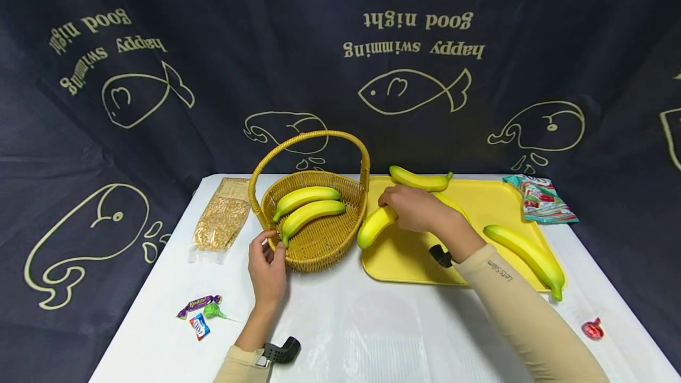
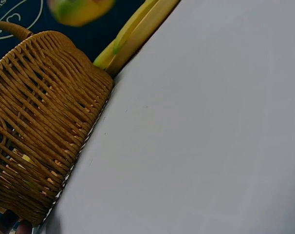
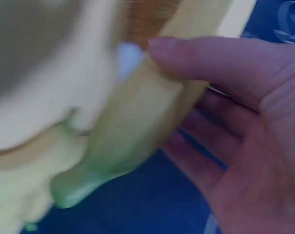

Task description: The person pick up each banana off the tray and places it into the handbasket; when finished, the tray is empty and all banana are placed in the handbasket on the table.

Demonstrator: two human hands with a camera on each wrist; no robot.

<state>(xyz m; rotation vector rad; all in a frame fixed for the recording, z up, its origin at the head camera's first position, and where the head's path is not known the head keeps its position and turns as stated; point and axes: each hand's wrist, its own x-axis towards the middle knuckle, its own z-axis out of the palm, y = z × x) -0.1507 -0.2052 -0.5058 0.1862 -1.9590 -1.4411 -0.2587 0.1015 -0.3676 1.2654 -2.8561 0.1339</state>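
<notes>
My right hand (image 1: 417,208) grips a banana (image 1: 376,227) above the left part of the yellow tray (image 1: 409,273). In the right wrist view thumb and fingers wrap round that banana (image 3: 133,117), its green stem end pointing down-left. My left hand (image 1: 268,270) holds the front-left rim of the wicker basket (image 1: 319,259), thumb and fingers on either side of it. Inside the basket lie two bananas, a rear one (image 1: 305,198) and a front one (image 1: 313,215). The left wrist view shows the basket's woven side (image 2: 45,112), with fingertips at the lower left corner.
On the tray, a banana (image 1: 420,179) lies at the back, another (image 1: 524,256) at the right, and one behind my right hand is partly hidden. Around are a grain bag (image 1: 222,217), a teal snack packet (image 1: 540,198), a red candy (image 1: 593,329), and a lollipop (image 1: 211,311) beside wrapped sweets.
</notes>
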